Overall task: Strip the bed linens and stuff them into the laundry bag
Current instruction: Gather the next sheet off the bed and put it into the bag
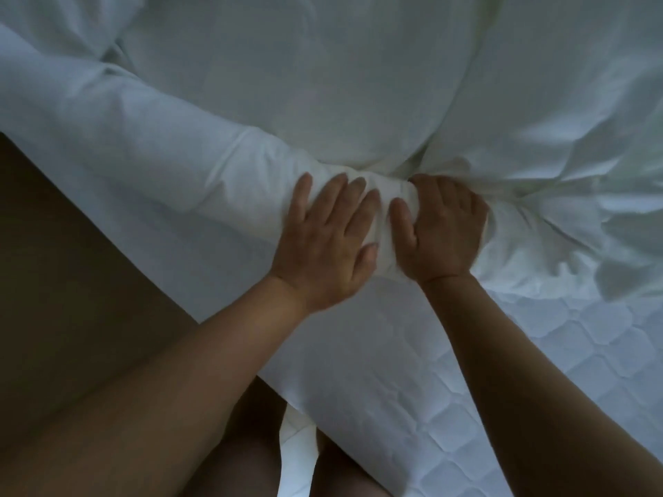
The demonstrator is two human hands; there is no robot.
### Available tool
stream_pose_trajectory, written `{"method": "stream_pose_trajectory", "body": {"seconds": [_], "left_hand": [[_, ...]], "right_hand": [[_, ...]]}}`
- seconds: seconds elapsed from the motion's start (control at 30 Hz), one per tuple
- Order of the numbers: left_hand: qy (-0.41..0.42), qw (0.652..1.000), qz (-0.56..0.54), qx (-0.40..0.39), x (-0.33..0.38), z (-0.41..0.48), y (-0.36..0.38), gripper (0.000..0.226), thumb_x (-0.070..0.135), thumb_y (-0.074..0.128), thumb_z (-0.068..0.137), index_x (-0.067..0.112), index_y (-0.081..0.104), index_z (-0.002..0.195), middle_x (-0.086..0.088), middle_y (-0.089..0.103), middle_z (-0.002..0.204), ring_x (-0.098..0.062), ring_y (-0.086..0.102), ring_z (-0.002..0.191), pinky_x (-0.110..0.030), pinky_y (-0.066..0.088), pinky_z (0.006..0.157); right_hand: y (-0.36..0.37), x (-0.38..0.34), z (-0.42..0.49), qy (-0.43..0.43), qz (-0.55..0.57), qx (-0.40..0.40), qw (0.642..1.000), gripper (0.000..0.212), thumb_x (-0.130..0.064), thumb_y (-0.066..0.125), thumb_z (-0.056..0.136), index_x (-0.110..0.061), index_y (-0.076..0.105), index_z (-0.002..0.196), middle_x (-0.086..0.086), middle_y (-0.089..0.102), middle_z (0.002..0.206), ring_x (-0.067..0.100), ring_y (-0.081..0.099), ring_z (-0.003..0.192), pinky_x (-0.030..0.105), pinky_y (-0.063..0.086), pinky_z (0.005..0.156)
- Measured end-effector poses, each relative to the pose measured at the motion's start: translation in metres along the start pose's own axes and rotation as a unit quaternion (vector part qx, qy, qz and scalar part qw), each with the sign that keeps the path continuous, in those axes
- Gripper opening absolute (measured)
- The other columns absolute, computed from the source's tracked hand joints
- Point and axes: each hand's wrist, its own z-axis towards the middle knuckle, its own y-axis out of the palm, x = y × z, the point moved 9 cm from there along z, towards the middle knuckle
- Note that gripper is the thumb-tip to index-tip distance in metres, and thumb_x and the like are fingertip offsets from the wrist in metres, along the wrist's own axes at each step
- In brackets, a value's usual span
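Note:
A white bed sheet [150, 145] covers the bed's left edge and is gathered into a bunch at the mattress edge in the middle of the view. My left hand [328, 242] lies on this bunch with fingers spread and fairly straight, thumb against the fabric. My right hand [445, 227] is right beside it, fingers curled down into the crumpled sheet, gripping it. Lower right, the quilted mattress pad [538, 382] lies bare where the sheet has come off. No laundry bag is in view.
A large white pillow [287, 84] lies just beyond my hands and more rumpled white linen [559, 113] is at the right. The brown floor [71, 281] runs along the bed's left side. My legs show at the bottom edge.

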Motion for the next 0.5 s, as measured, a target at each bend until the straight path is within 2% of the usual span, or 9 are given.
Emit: {"method": "stream_pose_trajectory", "body": {"seconds": [0.07,0.17,0.23,0.3,0.4,0.43,0.5], "left_hand": [[0.009,1.0,-0.01,-0.008,-0.01,0.026,0.015,0.053,0.038,0.044,0.078,0.004,0.067,0.112,-0.015,0.067,0.113,-0.033,0.058,0.108,-0.05,0.024,0.102],[0.014,0.999,-0.032,0.016,-0.025,0.083,0.026,0.041,0.035,0.045,0.074,0.005,0.069,0.088,-0.014,0.068,0.085,-0.032,0.063,0.078,-0.041,0.031,0.085],[0.016,0.999,-0.028,0.028,-0.03,0.107,0.032,0.033,0.032,0.044,0.074,0.007,0.066,0.076,-0.013,0.064,0.073,-0.031,0.059,0.066,-0.036,0.03,0.071],[0.01,0.999,-0.023,0.039,-0.036,0.118,0.04,0.034,0.032,0.043,0.074,0.007,0.065,0.073,-0.013,0.064,0.069,-0.03,0.058,0.062,-0.035,0.026,0.066],[-0.011,0.999,0.004,0.03,-0.039,0.123,0.045,0.034,0.033,0.043,0.075,0.007,0.065,0.071,-0.013,0.064,0.066,-0.03,0.059,0.059,-0.035,0.037,0.069],[-0.016,1.0,0.006,0.017,-0.038,0.123,0.044,0.036,0.034,0.042,0.076,0.007,0.066,0.074,-0.014,0.066,0.07,-0.031,0.06,0.062,-0.037,0.041,0.072],[-0.036,0.999,-0.006,-0.038,-0.033,0.12,0.038,0.044,0.037,0.036,0.082,0.006,0.067,0.087,-0.017,0.069,0.087,-0.034,0.062,0.078,-0.041,0.037,0.082]], "right_hand": [[0.006,0.0,0.018,0.026,-0.005,-0.017,0.999,0.056,-0.047,0.029,0.086,-0.006,0.065,0.096,0.017,0.067,0.091,0.036,0.061,0.086,0.04,0.037,0.081],[0.023,0.007,0.06,0.077,-0.016,-0.037,0.996,0.064,-0.046,0.013,0.088,-0.009,0.066,0.092,0.018,0.069,0.092,0.036,0.062,0.087,0.038,0.038,0.077],[0.036,0.017,0.082,0.105,-0.031,-0.063,0.992,0.063,-0.045,0.016,0.091,-0.01,0.067,0.096,0.019,0.068,0.097,0.036,0.062,0.091,0.035,0.036,0.072],[0.047,0.025,0.091,0.113,-0.039,-0.076,0.99,0.057,-0.043,0.023,0.098,-0.008,0.068,0.1,0.02,0.067,0.1,0.037,0.062,0.094,0.034,0.032,0.07],[0.052,0.024,0.096,0.095,-0.067,-0.08,0.99,0.057,-0.04,0.018,0.097,-0.009,0.067,0.105,0.019,0.066,0.104,0.037,0.061,0.097,0.036,0.035,0.07],[0.053,0.023,0.096,0.082,-0.08,-0.088,0.989,0.056,-0.038,0.018,0.098,-0.01,0.065,0.107,0.018,0.065,0.107,0.036,0.06,0.099,0.037,0.039,0.073],[0.052,0.023,0.091,0.075,-0.066,-0.113,0.989,0.051,-0.035,0.021,0.101,-0.007,0.064,0.109,0.019,0.064,0.111,0.036,0.06,0.103,0.038,0.042,0.078]]}}
